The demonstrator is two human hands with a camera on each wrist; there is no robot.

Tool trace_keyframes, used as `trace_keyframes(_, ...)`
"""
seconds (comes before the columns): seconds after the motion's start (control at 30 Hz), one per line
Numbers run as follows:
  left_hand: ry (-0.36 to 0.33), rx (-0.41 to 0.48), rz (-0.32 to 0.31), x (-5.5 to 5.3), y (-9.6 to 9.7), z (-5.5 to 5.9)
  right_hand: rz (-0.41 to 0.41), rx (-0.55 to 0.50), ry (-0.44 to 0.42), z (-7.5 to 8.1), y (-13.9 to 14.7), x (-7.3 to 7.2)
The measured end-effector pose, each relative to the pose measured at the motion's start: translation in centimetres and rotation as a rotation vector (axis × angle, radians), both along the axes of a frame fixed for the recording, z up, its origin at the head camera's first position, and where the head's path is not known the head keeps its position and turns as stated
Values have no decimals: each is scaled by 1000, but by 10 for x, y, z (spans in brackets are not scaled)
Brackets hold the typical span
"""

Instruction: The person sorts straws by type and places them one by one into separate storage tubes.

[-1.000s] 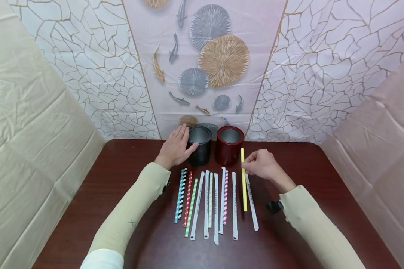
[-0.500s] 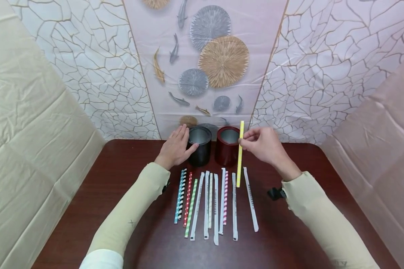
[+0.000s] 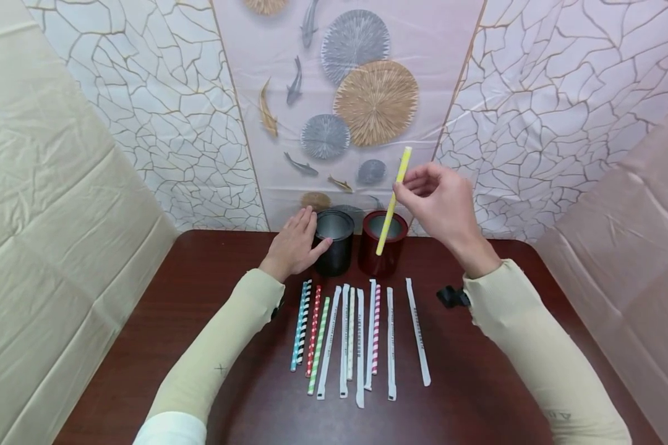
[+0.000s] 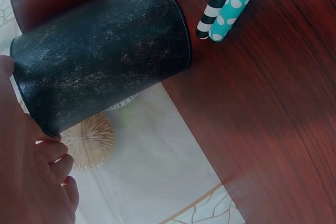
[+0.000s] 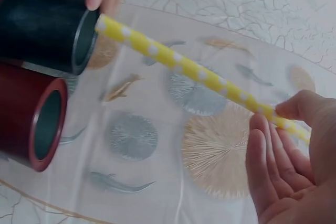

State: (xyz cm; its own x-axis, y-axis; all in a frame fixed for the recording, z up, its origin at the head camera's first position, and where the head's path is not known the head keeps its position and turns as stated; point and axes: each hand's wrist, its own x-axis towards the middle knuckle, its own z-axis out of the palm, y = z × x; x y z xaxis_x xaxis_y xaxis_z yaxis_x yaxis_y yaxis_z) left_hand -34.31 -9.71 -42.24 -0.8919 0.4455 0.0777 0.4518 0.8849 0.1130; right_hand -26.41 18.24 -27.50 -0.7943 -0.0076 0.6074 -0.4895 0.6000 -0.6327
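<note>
Pinching yellow straw [image 3: 389,215] between thumb and fingers of right hand [image 3: 444,201]. Holding it tilted, from above fingertips down to overlap red cup [image 3: 370,258] in head view. Touching black cup [image 3: 334,256] with left hand [image 3: 294,242], with straight, relaxed fingers along its side. Noting other straws [image 3: 360,346] on table [image 3: 161,309], bodyward of all fingers.
</note>
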Motion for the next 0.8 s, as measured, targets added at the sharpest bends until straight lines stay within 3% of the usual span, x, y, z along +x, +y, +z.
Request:
trace_keyframes(0.37, 10, -3, -5, 2, 2, 0, 36, -164, 186, 9, -15, -9)
trace_keyframes(0.6, 22, -4, -1, 1, 1, 1, 72, -205, 157, 0, -25, -19)
trace_keyframes(0.8, 24, 0, 9, 1, 0, -1, 79, -191, 129, -20, -36, -30)
